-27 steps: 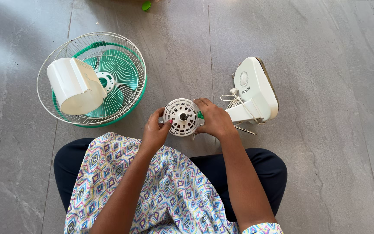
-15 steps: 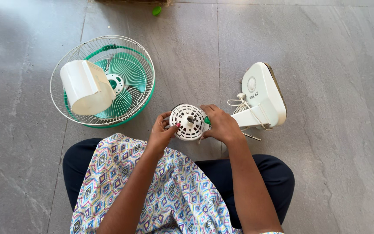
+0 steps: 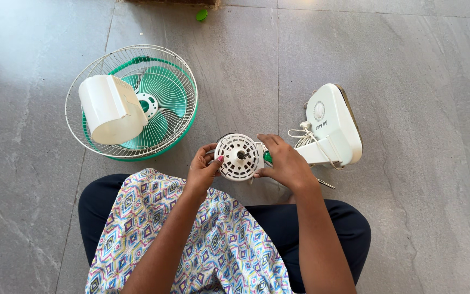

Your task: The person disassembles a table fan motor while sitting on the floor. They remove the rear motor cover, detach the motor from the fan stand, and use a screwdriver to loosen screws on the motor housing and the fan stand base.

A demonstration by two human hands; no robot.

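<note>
From the head camera, looking straight down, a person sits cross-legged on a grey stone-tiled floor, with a patterned multicolour garment over dark trousers. Both hands meet just in front of the knees, around a round white fan motor housing with a slotted, vented face and a short dark shaft at its centre. The left hand has its fingers curled round the housing's left rim, the thumb pressed against the face. The right hand closes over the housing's right side, fingers folded round the edge, and a small bit of green shows between that hand and the housing. The housing is held off the floor, roughly mid-frame, tilted so its face looks up at the camera. Just beside the right hand, toward the floor's right side, lies a white fan base on its side, with a white cord bundled against it and a thin metal rod on the floor under it. Well apart to the left lies a white wire fan guard with green fan blades inside it and a white curved cover lying across its left part. A small green cap lies near the far edge of the floor.
</note>
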